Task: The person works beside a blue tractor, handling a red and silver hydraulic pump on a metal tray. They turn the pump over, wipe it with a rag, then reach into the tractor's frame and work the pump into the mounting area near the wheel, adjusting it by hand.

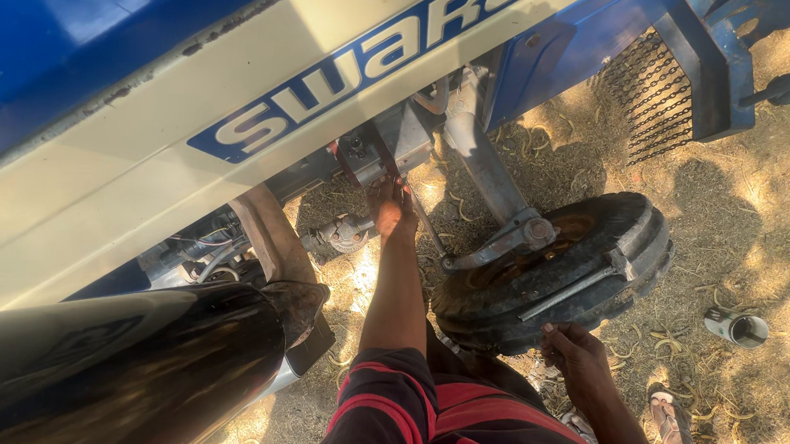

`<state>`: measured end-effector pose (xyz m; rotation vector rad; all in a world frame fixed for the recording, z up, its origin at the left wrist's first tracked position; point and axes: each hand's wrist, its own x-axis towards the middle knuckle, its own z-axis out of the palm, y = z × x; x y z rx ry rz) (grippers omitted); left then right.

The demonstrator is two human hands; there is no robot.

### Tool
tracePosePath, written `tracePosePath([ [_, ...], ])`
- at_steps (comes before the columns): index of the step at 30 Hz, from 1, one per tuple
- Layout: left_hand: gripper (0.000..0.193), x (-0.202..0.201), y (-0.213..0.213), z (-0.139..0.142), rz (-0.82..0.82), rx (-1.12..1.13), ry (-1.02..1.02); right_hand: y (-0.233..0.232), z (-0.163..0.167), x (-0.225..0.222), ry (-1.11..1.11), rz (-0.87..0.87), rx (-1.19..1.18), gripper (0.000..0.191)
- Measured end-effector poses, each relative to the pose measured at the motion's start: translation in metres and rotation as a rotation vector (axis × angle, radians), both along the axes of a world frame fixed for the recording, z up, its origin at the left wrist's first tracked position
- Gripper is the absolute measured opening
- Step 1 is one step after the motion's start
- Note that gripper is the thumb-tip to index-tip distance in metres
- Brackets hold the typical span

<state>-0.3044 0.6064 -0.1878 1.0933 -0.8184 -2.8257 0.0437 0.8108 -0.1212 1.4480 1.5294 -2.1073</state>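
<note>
Two hands out, left hand (394, 211) gripping bracket (374, 152) above, right hand (577, 357) open on tyre (551, 277).

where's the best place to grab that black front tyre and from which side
Probably the tyre is best taken by its near lower tread edge, from the person's side, where the right hand already rests. It leans tilted, its metal hub and steering arm crowding the far upper face. The left hand reaches to the linkage under the blue body, so its grip cannot be judged.
</note>
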Motion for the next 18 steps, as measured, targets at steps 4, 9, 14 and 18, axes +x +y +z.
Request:
tracePosePath([
  [4, 0.042, 0.006, 0.002, -0.018, -0.197, -0.844, 0.398, 0.001, -0.002, 0.001, 0.016, -0.008, -0.001, 0.025],
  [9, 0.036, -0.004, 0.002, -0.009, 0.015, 0.083, 0.014, 0.001, -0.001, -0.003, 0.014, 0.001, 0.001, 0.028],
  [14, 0.039, -0.006, 0.005, 0.017, 0.079, 0.106, -0.158, 0.001, -0.001, -0.004, 0.009, -0.014, -0.016, 0.027],
  [18, 0.039, -0.001, 0.006, 0.017, 0.061, 0.097, -0.107, 0.001, -0.004, -0.004, 0.009, -0.005, -0.009, 0.028],
])
